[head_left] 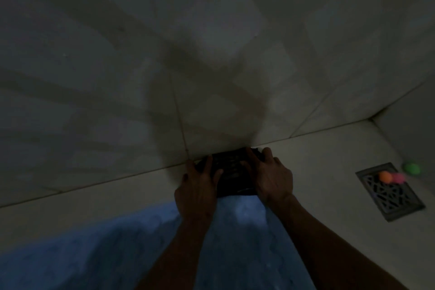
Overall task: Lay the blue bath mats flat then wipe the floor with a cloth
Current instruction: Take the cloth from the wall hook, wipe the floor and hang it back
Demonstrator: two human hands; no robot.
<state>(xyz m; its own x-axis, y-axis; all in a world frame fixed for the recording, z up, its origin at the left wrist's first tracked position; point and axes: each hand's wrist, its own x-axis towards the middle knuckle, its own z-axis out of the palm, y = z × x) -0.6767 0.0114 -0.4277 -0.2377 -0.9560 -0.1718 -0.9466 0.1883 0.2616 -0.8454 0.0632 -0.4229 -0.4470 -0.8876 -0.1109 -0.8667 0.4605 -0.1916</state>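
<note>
A dark patterned cloth (231, 172) lies on the pale floor (94, 205) right where it meets the tiled wall. My left hand (197, 190) presses on the cloth's left side with fingers spread. On the right side my right hand (273, 176) presses down the same way, fingertips near the wall. A fluffy blue bath mat (106, 254) lies flat under my forearms and fills the lower left of the view. The scene is dim.
A dark metal floor drain grate (390, 195) sits at the right. Orange (384, 177) and pink (399, 178) small balls rest on its far edge, a green ball (412, 168) beside them. The tiled wall (164, 54) rises straight ahead; a corner closes the right.
</note>
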